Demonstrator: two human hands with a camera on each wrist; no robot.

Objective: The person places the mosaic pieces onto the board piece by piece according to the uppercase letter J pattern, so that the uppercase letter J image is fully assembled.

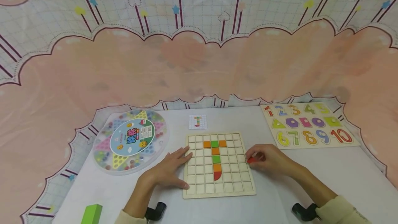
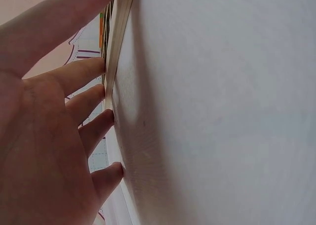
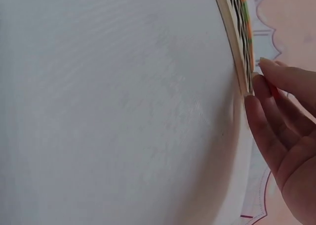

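Observation:
A square wooden grid board (image 1: 233,186) lies on the table. Orange and green square tiles form a T on it, with a red quarter-round tile (image 1: 217,176) at the lower end of the stem. My left hand (image 1: 166,170) has its fingers spread and touches the board's left edge; in the left wrist view the fingertips meet the board's side. At the right edge, my right hand (image 1: 272,158) pinches a small red tile (image 1: 251,160) between thumb and fingers. That tile's full shape is hidden by the fingers; a red sliver (image 3: 274,90) shows in the right wrist view.
Behind the board lies a small pattern card (image 1: 197,122) with a printed coloured figure. A round Chinese checkers box (image 1: 132,141) sits at left, a number-and-shape puzzle board (image 1: 308,125) at back right. A green block (image 1: 91,213) stands at front left.

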